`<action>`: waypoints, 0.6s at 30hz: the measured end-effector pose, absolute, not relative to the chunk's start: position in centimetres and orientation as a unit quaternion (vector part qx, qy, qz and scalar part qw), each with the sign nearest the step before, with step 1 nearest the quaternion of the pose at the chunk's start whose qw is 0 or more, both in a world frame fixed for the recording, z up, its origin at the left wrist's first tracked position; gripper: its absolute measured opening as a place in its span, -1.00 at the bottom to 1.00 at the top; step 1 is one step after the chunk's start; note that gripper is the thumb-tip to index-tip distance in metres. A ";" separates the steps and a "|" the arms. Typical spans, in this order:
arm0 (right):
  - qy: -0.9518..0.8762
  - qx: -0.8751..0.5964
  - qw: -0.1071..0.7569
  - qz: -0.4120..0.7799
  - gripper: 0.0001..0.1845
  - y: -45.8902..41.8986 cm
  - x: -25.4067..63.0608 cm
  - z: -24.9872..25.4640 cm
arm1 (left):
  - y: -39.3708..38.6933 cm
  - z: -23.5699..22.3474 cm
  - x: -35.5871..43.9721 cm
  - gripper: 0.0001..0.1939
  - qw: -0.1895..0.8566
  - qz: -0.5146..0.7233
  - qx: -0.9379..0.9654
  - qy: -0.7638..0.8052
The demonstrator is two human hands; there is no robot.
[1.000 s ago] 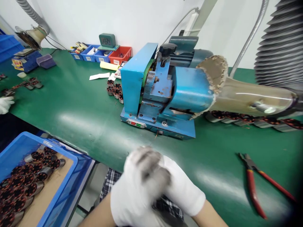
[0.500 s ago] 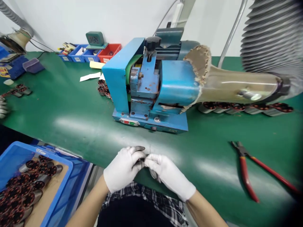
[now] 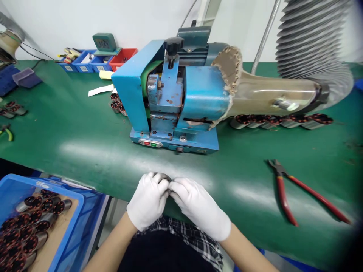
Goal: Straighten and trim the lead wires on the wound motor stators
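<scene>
1. In front of the blue metal machine (image 3: 167, 102), the white-gloved left hand (image 3: 149, 200) and white-gloved right hand (image 3: 200, 206) now meet closer, fingertips pinching a small dark piece (image 3: 169, 183), mostly hidden.
2. Far left of it, the co-worker's glove is gone.

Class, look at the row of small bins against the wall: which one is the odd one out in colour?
The red bin, at the row's right-hand end; the other three bins are all blue.
</scene>
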State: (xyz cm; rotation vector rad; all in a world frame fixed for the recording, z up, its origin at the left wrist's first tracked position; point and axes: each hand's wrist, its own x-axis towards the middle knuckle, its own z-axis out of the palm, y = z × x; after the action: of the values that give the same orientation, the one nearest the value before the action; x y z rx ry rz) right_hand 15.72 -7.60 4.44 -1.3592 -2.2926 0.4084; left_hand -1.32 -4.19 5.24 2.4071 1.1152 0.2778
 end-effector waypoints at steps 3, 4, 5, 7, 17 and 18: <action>-0.844 -0.486 0.200 0.107 -0.75 -7.3 14.8 3.3 | -3.9 5.5 -2.0 -0.76 0.304 0.110 0.845 0.427; -0.838 -0.496 0.202 0.102 -0.75 -7.2 14.8 3.1 | -3.7 5.5 -2.4 -0.62 0.332 0.111 0.832 0.430; -0.830 -0.507 0.209 0.100 -0.75 -7.1 14.8 2.9 | -3.5 5.4 -2.7 -0.46 0.354 0.112 0.820 0.435; -0.815 -0.525 0.227 0.093 -0.76 -7.0 14.8 2.5 | -3.2 5.0 -3.4 -0.26 0.369 0.117 0.805 0.449; -0.767 -0.524 0.346 0.135 -0.73 -7.3 14.9 6.8 | -5.0 6.1 -2.1 -0.55 0.530 0.330 0.632 0.459; -0.736 -0.534 0.358 0.212 -0.76 -7.2 14.9 7.4 | -5.1 6.7 -2.1 -0.67 0.539 0.359 0.630 0.429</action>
State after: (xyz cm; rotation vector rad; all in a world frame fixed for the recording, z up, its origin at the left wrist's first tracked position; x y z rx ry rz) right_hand 14.87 -7.16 7.39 -1.3792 -1.8993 0.5479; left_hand -2.15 -5.12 6.72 1.4982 1.0203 0.8545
